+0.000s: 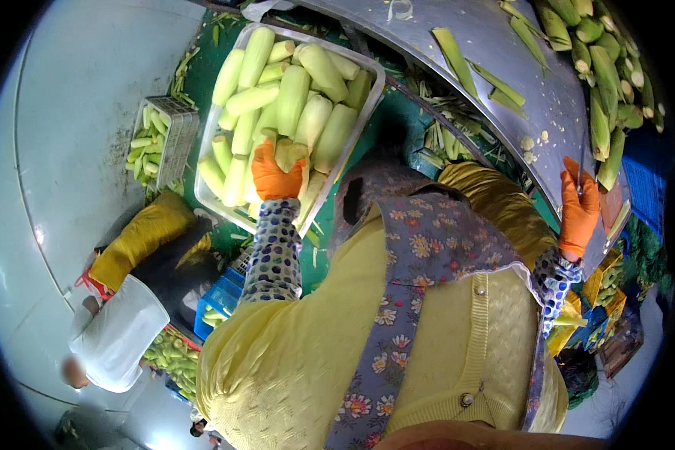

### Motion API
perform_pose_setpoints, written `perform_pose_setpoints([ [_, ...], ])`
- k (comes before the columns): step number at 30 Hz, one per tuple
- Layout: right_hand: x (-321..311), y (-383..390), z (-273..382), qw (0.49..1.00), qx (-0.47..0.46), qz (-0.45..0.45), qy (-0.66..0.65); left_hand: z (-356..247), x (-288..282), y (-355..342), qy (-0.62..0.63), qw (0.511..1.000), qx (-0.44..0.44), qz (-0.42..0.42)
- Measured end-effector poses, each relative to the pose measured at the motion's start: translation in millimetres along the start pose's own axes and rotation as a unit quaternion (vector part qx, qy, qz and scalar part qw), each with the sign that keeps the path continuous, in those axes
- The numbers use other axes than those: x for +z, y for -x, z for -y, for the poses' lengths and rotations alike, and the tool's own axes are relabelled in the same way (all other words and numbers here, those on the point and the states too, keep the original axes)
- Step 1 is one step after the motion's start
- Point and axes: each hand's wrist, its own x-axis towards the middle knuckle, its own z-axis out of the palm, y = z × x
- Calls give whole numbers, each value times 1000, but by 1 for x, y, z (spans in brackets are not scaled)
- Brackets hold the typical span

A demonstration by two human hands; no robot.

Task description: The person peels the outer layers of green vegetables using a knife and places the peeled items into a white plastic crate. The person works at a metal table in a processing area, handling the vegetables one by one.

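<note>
My left hand [277, 174], in an orange glove, reaches into a white plastic crate [201, 191] heaped with pale green ears of corn in their husks. Its fingers are closed around the end of an ear of corn [285, 153] near the crate's near side. At the right, my right hand [580, 214], also gloved in orange, is closed at the edge of a metal table [502, 127]. A thin, dark knife [581, 163] sticks up from its fingers; the handle is hidden in the glove.
Untrimmed corn [607, 79] is piled at the table's far right. Loose husk leaves [454, 60] lie on the metal. A grey crate of corn [174, 142] stands on the left floor. Beyond it a person in a white top [124, 334] bends beside a blue crate [221, 296].
</note>
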Motion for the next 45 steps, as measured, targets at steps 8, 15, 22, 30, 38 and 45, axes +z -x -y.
perform_pose_setpoints([
  [8, 75, -45, 51, 995, -26, 94, 5, 57, -1, -49, -121, 959, -175, 187],
  [15, 93, -70, 54, 987, -30, 148, 49, 41, -22, -73, 171, 956, -190, 143],
  [22, 117, -94, 74, 986, -71, 152, 5, -12, -53, -92, 248, 962, -108, -24],
  [30, 120, -109, 87, 982, -80, 170, -5, -38, -77, -115, 256, 961, -103, -16],
  [38, 136, -109, 108, 970, -124, 208, 18, -117, -86, -155, 480, 847, -120, 193],
  [45, 108, -65, 116, 968, -168, 185, 33, -267, -4, -156, 471, 797, 63, 373],
])
